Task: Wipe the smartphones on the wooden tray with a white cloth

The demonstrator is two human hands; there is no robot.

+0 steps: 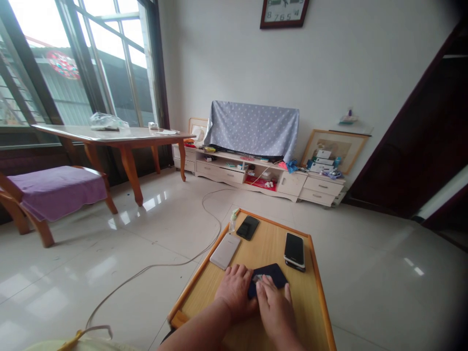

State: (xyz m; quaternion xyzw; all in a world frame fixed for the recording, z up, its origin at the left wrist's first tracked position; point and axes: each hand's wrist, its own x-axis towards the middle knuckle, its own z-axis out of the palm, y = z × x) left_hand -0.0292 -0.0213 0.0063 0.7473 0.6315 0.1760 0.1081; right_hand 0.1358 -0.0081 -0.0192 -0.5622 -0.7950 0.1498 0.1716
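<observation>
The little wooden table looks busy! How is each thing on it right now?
Left hand: resting on the case.
Right hand: fingers on the case.
Dark blue case: lying flat under both hands.
Silver phone: lying flat.
Black phone by the bottle: lying flat, dark.
Black phone on the right: lying flat, screen dark.
Small bottle: standing upright.
</observation>
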